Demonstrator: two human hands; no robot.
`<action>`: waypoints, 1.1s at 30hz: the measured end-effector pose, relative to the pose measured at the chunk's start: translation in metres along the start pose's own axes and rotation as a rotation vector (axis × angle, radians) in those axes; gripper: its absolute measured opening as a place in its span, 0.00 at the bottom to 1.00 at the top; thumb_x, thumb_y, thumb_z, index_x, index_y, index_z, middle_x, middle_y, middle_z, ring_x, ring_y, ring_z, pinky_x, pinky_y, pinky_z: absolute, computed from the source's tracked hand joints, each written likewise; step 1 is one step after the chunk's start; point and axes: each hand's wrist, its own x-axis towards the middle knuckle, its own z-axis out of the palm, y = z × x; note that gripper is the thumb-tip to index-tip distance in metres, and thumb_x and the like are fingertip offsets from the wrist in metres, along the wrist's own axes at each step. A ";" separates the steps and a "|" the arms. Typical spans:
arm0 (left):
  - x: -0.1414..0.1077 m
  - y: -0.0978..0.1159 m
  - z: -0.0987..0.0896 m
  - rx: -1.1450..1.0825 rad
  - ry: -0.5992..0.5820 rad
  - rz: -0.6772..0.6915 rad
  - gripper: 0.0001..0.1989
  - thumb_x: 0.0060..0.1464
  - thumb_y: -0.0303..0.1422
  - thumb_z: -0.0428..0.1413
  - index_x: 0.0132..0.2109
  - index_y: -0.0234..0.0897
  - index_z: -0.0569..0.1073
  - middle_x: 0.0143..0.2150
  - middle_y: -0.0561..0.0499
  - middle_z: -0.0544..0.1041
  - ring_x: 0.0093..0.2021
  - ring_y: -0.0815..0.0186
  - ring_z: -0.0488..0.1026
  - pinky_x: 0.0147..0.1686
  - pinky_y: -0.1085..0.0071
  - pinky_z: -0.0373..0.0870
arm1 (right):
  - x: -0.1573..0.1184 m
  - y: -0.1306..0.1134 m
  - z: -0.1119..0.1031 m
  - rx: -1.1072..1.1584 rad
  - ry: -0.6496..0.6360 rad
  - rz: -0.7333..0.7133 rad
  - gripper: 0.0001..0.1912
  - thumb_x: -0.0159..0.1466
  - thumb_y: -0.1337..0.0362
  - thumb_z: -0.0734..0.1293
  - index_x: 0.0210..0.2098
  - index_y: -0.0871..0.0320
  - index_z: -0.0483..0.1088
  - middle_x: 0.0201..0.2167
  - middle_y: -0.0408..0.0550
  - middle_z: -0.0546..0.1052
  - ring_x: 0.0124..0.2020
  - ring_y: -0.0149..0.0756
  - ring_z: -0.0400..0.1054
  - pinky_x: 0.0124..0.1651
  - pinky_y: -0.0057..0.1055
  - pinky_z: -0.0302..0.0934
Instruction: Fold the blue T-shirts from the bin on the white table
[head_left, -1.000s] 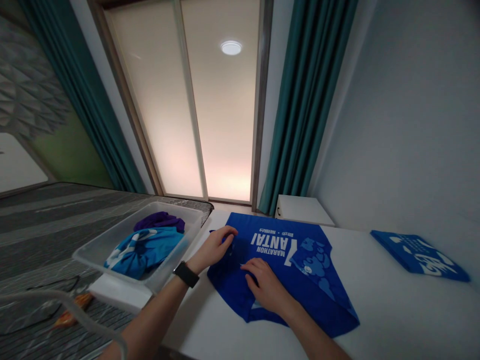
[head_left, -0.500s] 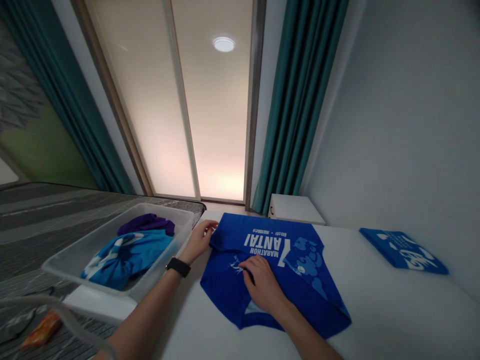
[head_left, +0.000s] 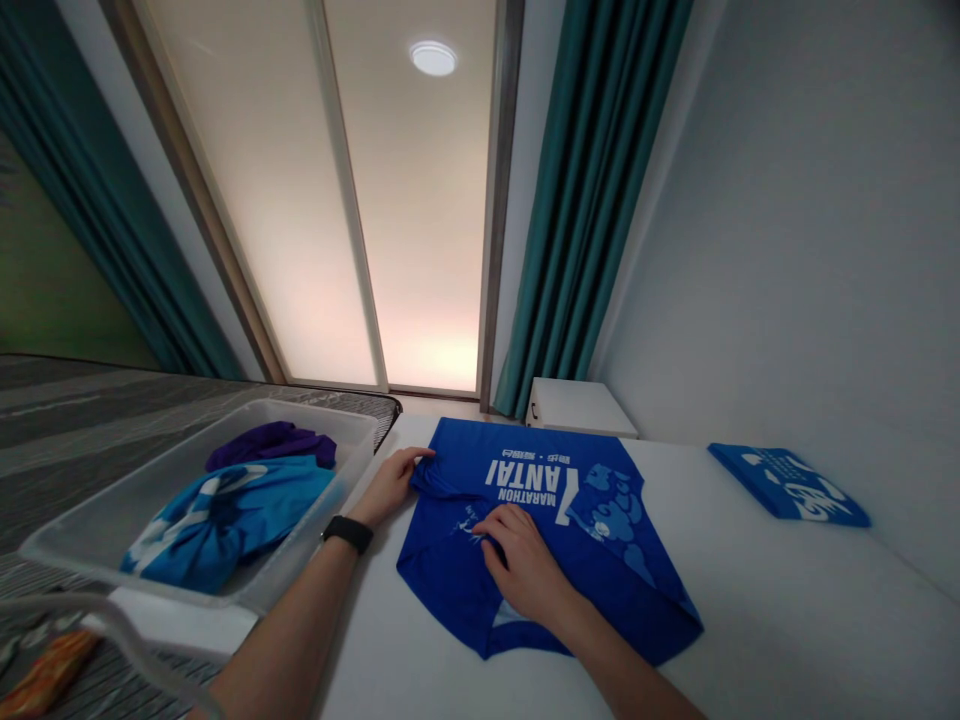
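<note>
A dark blue T-shirt (head_left: 607, 590) with white lettering lies spread on a white tabletop (head_left: 420, 655), its print upside down from where I look. At the shirt's far left edge my left hand (head_left: 391, 484) pinches the fabric between thumb and fingers; small creases run from there. My right hand (head_left: 520, 560) rests on the middle of the shirt, fingers laid on the cloth below the lettering, the thumb apart from them. Its fingertips are partly hidden from me. A dark watch band (head_left: 349, 534) sits on my left wrist.
Left of the table is a translucent plastic bin (head_left: 71, 535) holding a light blue garment (head_left: 232, 520) and a purple one (head_left: 274, 445). A folded blue garment (head_left: 787, 485) lies at the right by the wall. A white cabinet (head_left: 581, 405) stands beyond the table.
My left hand has closed on the shirt's left edge and creased the cloth there. The right hand stays almost in place. The view has shifted slightly.
</note>
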 end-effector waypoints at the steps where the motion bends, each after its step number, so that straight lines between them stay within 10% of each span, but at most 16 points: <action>1: 0.000 -0.002 0.000 0.002 -0.006 -0.003 0.19 0.57 0.26 0.44 0.49 0.36 0.76 0.43 0.46 0.79 0.43 0.63 0.75 0.47 0.64 0.69 | 0.001 -0.002 -0.001 -0.010 0.000 0.000 0.12 0.65 0.73 0.61 0.44 0.55 0.71 0.41 0.48 0.72 0.46 0.40 0.64 0.52 0.40 0.59; 15: 0.001 -0.007 0.006 -0.012 0.030 -0.104 0.19 0.49 0.21 0.47 0.43 0.34 0.78 0.43 0.45 0.80 0.44 0.62 0.75 0.48 0.65 0.70 | 0.077 -0.001 0.019 -0.510 -0.126 -0.014 0.06 0.65 0.65 0.63 0.41 0.58 0.68 0.44 0.53 0.71 0.48 0.44 0.63 0.49 0.37 0.56; 33: 0.006 -0.003 0.011 0.001 0.034 -0.202 0.16 0.57 0.34 0.50 0.49 0.35 0.74 0.36 0.49 0.79 0.34 0.63 0.75 0.37 0.69 0.69 | 0.116 0.032 0.010 -0.445 -0.227 0.386 0.15 0.70 0.60 0.56 0.54 0.52 0.64 0.43 0.53 0.78 0.45 0.44 0.72 0.42 0.34 0.59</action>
